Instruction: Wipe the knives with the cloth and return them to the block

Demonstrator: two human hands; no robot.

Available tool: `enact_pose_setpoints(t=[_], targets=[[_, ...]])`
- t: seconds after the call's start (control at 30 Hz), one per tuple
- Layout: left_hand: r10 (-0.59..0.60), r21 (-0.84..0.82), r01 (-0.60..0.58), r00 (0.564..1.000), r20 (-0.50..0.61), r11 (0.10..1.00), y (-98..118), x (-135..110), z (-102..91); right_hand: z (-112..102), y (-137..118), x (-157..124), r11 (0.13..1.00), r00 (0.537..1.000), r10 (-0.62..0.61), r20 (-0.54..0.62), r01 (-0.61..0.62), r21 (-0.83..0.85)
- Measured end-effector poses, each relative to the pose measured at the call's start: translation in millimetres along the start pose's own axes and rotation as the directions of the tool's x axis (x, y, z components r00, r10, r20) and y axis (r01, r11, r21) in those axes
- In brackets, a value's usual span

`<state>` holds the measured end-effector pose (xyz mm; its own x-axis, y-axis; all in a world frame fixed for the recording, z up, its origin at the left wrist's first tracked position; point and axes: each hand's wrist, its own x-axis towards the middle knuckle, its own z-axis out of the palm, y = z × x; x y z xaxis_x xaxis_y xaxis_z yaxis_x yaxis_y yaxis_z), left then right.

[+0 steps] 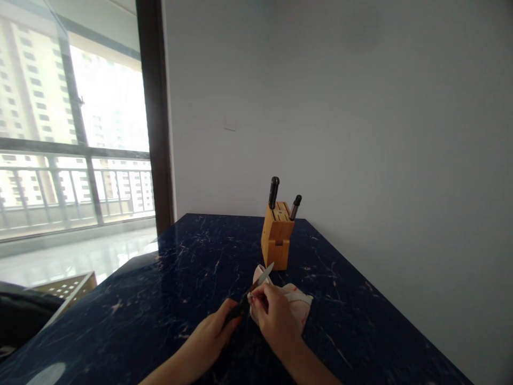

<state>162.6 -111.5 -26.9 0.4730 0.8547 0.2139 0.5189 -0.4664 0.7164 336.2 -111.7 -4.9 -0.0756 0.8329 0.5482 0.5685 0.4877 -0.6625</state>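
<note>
My left hand (212, 334) is closed round the dark handle of a small knife (253, 289), whose blade points up and away toward the block. My right hand (276, 315) pinches a white cloth (298, 302) against the blade near its base. The cloth lies bunched on the dark blue marbled table (180, 278) under my right hand. Just behind it stands a wooden knife block (276, 235) with two black-handled knives sticking up from it.
The table runs along a grey wall on the right and ends at the back wall. A large window with a railing and a dark frame post is to the left. A perforated box corner (68, 286) sits low beyond the table's left edge.
</note>
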Motion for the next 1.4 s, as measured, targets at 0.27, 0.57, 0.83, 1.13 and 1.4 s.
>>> enact_pose_setpoints(t=[0.27, 0.57, 0.83, 1.13, 1.4], targets=[[0.026, 0.055, -0.026, 1.0, -0.006, 0.998, 2.7, -2.1, 0.8, -1.7, -0.8, 0.0, 0.999, 0.999, -0.031, -0.021, 0.031, -0.008], [0.055, 0.005, -0.055, 0.998, 0.025, 0.998, 3.5, -1.9, -1.7, -3.0, -8.0, -0.3, 0.999, 0.999, -0.011, -0.031, 0.01, -0.036], [-0.002, -0.003, 0.002, 1.0, 0.023, 1.0, 10.5, -3.1, -2.4, -1.4, -6.0, -0.9, 0.998, 0.999, -0.021, -0.05, 0.017, -0.064], [0.013, -0.023, -0.013, 1.0, 0.002, 1.0, 4.8, -1.8, -0.6, -1.9, -8.5, -1.1, 1.0, 0.999, -0.001, -0.05, 0.002, 0.015], [-0.005, -0.027, 0.005, 1.0, 0.0, 1.0, 7.5, -1.0, -0.9, -0.3, -5.1, -1.0, 0.999, 0.999, -0.002, -0.043, 0.001, -0.036]])
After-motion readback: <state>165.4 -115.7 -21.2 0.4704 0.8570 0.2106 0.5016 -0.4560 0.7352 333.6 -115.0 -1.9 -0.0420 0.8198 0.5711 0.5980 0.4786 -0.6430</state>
